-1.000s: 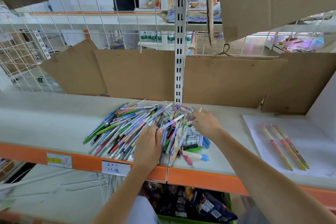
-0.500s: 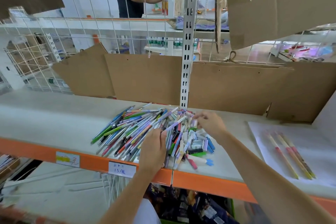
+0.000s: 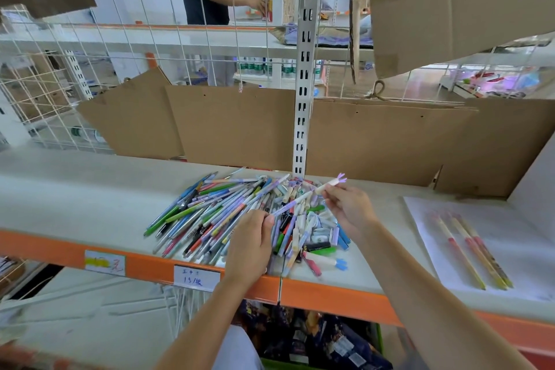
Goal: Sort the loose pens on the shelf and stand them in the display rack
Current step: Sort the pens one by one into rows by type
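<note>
- Right hand (image 3: pixel 350 209) now pinches one pale pen (image 3: pixel 306 197) with a lilac flower-like top, lifted at a slant above the pile of loose pens (image 3: pixel 240 216); half a second ago the same hand lay low on the pile's far edge with nothing raised.
- Left hand (image 3: pixel 250 245) has its fingertips at the pen's lower, purple end; grip there looks like a light pinch, fingers curled. Before, it pressed flat into the heap.
- So: one pen is singled out, held between both hands, top end up and to the right.
- Pile otherwise sits on the shelf (image 3: pixel 75 198) in front of the slotted upright (image 3: pixel 303 99), mixed colours, unsorted.
- Three long pencils (image 3: pixel 471 249) lie apart on a white sheet (image 3: pixel 450 213) to the right.
- No display rack in view; racking not yet begun, judging by the heap.
- Task reads as early: first picks only.
</note>
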